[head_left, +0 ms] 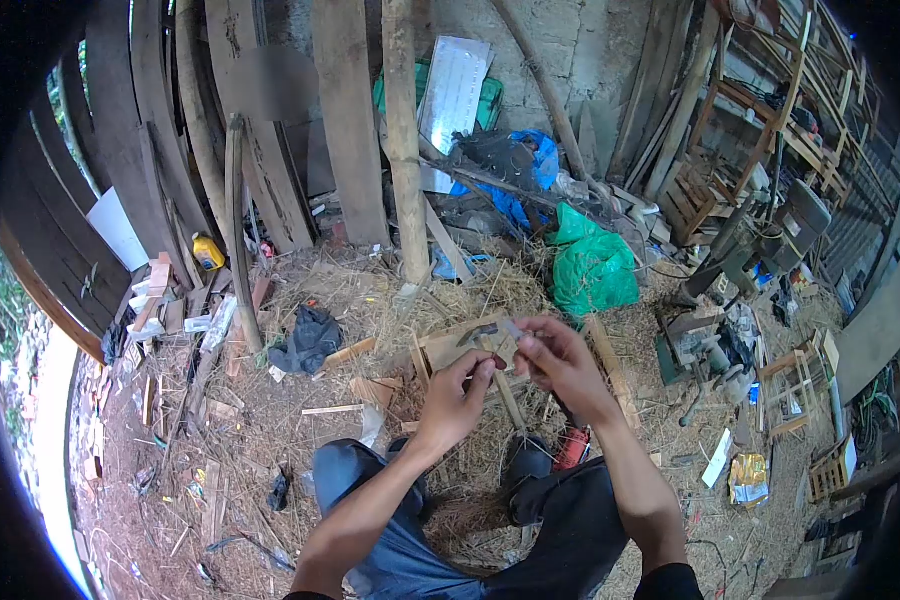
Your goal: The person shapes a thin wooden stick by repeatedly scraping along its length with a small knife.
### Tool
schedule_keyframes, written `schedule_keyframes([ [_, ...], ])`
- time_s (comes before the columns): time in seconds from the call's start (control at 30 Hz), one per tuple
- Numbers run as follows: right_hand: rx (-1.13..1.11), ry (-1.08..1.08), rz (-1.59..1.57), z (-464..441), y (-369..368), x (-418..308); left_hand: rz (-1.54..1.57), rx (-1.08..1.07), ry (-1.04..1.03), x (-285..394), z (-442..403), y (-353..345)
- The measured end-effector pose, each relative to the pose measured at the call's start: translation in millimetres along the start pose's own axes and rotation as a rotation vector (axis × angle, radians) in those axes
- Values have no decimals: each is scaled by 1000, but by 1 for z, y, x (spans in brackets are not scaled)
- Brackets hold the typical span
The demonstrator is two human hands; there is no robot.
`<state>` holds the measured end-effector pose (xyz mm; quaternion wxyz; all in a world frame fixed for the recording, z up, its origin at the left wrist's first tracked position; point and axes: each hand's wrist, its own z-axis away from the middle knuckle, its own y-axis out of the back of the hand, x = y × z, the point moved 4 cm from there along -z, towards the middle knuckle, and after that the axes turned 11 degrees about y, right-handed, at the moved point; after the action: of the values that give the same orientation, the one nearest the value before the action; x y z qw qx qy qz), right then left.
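My left hand [457,400] is raised in the middle of the view, thumb and fingertips pressed together on something small and dark that I cannot make out. Beside it on the right, my right hand [560,365] pinches a small pale, clear-looking piece [511,328] between thumb and fingers. The two hands are close together but apart. Beneath them a hammer with a dark metal head [478,334] and a wooden handle [508,398] rests near a wooden board [450,345]. The handle's upper part is partly hidden by the hands.
A green bag [592,265] lies beyond my hands, right of a wooden post [404,150]. Dark cloth [308,340] lies on the straw-covered ground at left. A red object [572,448] is beside my right knee. A metal machine [710,360] stands at right.
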<state>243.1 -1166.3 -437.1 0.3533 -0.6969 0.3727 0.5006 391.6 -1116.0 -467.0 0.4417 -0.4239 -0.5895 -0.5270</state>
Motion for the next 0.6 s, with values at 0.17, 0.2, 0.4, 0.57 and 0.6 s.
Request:
schedule_keyframes([
  [0.17,-123,-95,-33,3,-4,13,-105,10,-51,7,5,0],
  [0.2,-121,-104,-44,2,-2,12,-98,-10,-62,7,5,-1],
  [0.4,-77,-122,9,0,10,12,-117,3,-120,6,3,-4],
  [0.57,9,-144,-4,-4,23,6,-124,-22,0,4,3,-7],
  [0.6,31,-160,44,-3,23,5,-122,-25,11,4,3,-8],
])
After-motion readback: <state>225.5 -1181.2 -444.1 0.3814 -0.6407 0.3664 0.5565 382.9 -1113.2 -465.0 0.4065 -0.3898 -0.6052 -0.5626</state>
